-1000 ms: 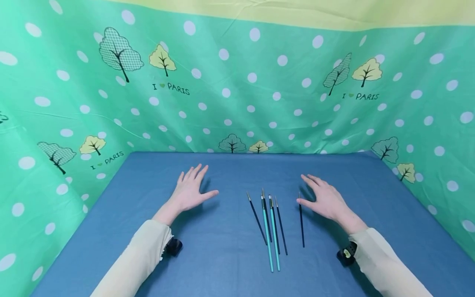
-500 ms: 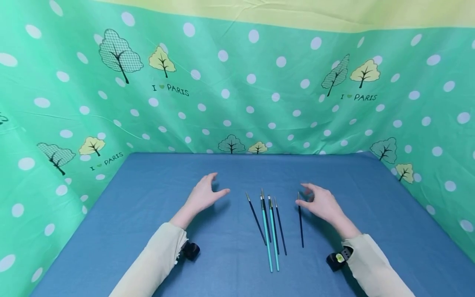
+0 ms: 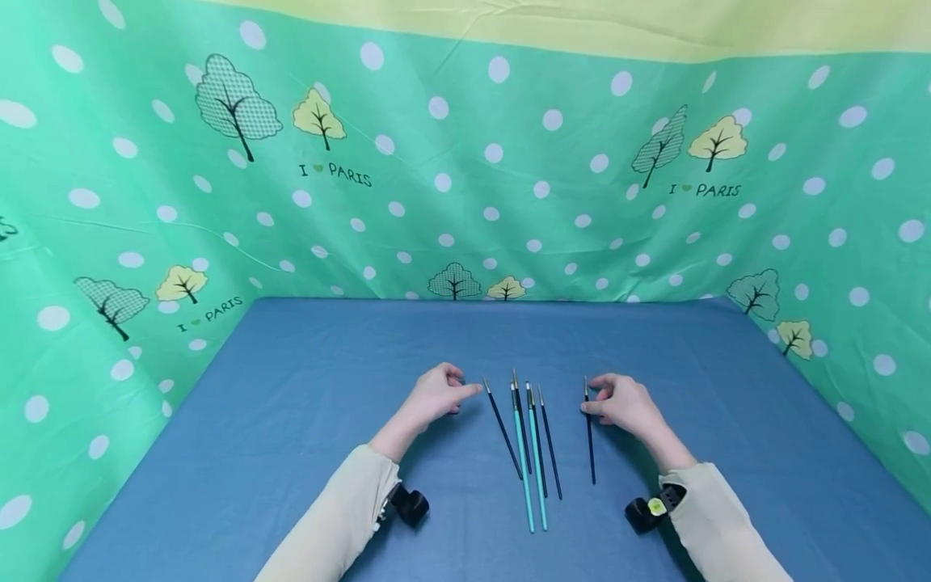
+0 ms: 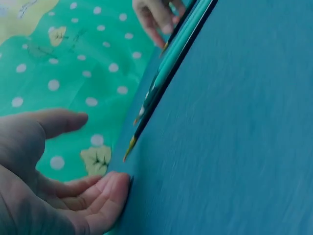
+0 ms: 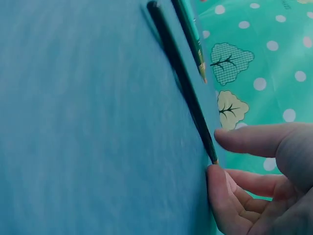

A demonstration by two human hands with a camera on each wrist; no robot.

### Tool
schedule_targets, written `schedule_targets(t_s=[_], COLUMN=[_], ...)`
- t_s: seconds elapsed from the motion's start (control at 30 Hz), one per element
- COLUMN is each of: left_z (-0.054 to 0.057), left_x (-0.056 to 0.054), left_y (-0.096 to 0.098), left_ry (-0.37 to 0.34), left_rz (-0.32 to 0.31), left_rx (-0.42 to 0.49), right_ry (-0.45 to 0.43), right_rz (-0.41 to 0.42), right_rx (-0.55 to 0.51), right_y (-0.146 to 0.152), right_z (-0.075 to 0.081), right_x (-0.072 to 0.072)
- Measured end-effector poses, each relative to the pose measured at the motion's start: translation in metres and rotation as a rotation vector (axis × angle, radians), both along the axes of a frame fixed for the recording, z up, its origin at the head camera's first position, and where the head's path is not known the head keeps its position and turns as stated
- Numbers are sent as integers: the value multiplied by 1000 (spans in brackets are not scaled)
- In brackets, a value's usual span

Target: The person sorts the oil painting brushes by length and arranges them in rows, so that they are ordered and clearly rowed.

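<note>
While slim, bristle-tipped brushes lie between them, left hand gapes loosely; whether right hand pinches one black brush is unclear.

Both hands angle inward — fingers bent, thumbs apart from them

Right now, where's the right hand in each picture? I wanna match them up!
Head: the right hand is right of the middle, by the bristle end of the lone dark brush.
Left wrist: it's at the top, near the middle, cut off by the picture's edge.
Right wrist: it's big, at the lower right, cut off at the side.
Landmark: the green dotted cloth shows in all three.
</note>
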State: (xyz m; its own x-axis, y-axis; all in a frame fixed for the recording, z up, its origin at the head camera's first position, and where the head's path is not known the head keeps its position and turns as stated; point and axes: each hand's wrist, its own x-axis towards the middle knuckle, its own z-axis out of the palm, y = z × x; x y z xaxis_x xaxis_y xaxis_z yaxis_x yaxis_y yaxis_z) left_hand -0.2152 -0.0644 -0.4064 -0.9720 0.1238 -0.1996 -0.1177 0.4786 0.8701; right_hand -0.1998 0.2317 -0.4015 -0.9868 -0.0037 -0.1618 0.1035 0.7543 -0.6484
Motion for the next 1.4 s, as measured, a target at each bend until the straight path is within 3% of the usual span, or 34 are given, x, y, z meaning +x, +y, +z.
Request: schedule_targets(t_s=[0.17, 0.43, 0.6, 0.83, 0.93, 1.17, 1.4], left_z=[0, 0, -2, -8, -10, -8, -4], left_x=[5, 8, 9, 9, 7, 2, -2], left_y=[12, 27, 35, 47, 52, 47, 42], left_ry=[-63, -68, -50, 88, 113, 69, 61], left_rz=[-3, -27, -36, -30, -35, -24, -54], left_rx=[68, 106, 24, -191, -251, -186, -211], right_ry=[-41, -79, -77, -70, -77, -82, -82], right_rz=[-30, -58, -59, -53, -54, -60, -62], right_rx=[-69, -141, -162, -178, -181, -189, -192], right_y=[-2, -4, -4, -3, -3, -2, -2], right_z=[-2, -2, -3, -4, -4, -4, -5], right_x=[-1, -2, -1, -3, -3, -3, -3])
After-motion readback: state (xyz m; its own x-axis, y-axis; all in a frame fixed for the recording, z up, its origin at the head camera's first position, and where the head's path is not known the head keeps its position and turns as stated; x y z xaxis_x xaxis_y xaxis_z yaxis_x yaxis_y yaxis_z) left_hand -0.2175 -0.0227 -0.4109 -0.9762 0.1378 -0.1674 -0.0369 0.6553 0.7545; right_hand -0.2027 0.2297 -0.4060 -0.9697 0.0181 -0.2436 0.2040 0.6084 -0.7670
